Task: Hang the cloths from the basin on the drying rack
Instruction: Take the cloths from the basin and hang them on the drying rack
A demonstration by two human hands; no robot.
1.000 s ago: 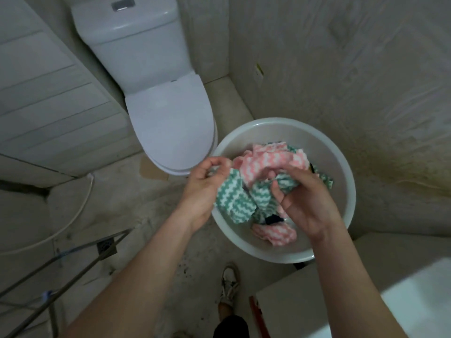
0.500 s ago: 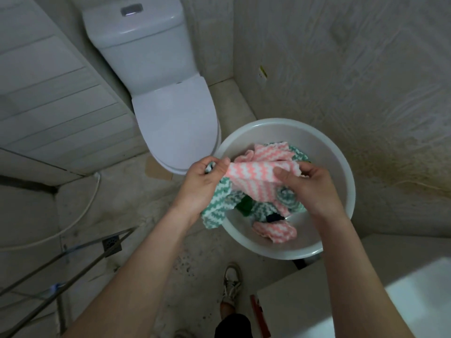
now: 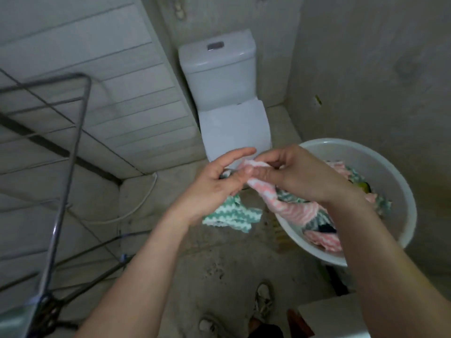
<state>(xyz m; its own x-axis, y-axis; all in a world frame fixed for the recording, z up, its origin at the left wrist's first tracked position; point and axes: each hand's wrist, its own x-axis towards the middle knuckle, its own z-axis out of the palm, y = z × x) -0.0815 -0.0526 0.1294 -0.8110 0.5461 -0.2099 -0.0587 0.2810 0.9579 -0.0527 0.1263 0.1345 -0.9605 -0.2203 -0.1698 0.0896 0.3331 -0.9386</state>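
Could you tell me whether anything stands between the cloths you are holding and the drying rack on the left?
Nothing visible does. The pink cloth, pinched by the left hand and right hand, and the green cloth hanging under the left hand have only open air above the floor between them and the drying rack.

No word, label or number is legible. The pink cloth (image 3: 290, 208) in the fingers (image 3: 266, 172) shows only zigzag stripes, like the green cloth (image 3: 231, 213) just below them.
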